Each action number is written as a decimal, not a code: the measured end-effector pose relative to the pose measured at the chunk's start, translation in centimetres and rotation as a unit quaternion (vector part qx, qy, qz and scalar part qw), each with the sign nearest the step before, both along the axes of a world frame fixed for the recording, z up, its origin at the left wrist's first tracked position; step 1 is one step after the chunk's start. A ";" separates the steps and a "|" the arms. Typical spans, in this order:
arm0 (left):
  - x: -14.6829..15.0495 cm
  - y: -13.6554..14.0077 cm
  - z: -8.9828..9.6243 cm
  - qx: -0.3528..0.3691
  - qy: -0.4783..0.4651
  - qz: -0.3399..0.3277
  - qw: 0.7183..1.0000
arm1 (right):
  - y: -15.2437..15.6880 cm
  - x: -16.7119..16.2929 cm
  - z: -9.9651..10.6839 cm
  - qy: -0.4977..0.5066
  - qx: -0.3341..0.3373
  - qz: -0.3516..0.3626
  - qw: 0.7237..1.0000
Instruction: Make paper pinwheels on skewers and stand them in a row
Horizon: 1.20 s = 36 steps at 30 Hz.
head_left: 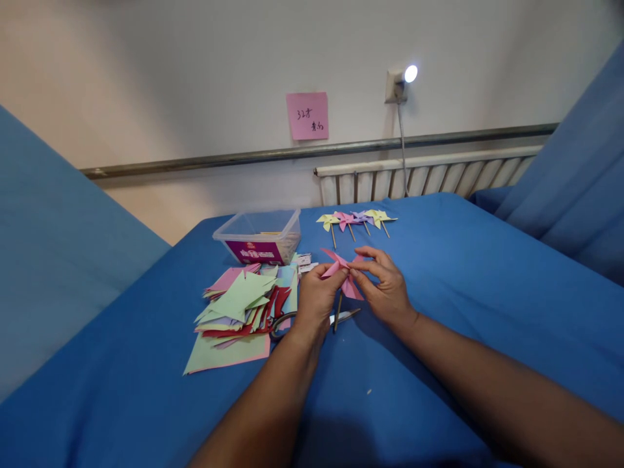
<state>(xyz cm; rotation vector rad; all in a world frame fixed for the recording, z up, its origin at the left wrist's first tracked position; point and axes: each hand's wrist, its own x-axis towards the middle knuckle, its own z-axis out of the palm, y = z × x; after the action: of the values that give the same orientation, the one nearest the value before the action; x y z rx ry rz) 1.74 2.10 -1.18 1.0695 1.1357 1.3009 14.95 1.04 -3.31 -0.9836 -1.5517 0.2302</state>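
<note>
Between my two hands is a pink paper pinwheel [351,287] with a thin wooden stick [337,313] hanging below it. My left hand [316,296] pinches it from the left, thumb near its centre. From the other side my right hand [383,283] grips the middle with thumb and fingertips, its other fingers raised and bent. Whatever fastens the centre is hidden by the fingertips. Under my left wrist lie scissors [345,316], the dark handle showing on one side and the blade on the other.
Cut coloured paper [244,302] is stacked at the left. Behind it stands a clear plastic box [258,237] with sticks inside. Several finished pinwheels [345,221] lie in a row at the back of the blue cloth [468,312]. A radiator [429,175] is by the wall.
</note>
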 end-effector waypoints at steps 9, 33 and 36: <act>0.2 -0.3 0.2 -0.013 0.006 -0.019 1.000 | 0.2 0.1 0.3 0.083 -0.038 0.001 0.996; 0.2 -0.3 0.1 -0.025 0.023 -0.022 0.999 | 0.6 0.2 0.1 0.084 -0.060 0.004 0.995; 0.3 -0.3 0.1 -0.034 0.003 -0.021 0.999 | 0.4 0.2 0.2 0.071 -0.061 0.008 0.996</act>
<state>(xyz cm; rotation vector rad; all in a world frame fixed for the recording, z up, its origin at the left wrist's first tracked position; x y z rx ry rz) 2.00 1.79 -1.06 1.0429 1.1478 1.2179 15.10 1.48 -3.10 -1.0282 -1.4288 0.4007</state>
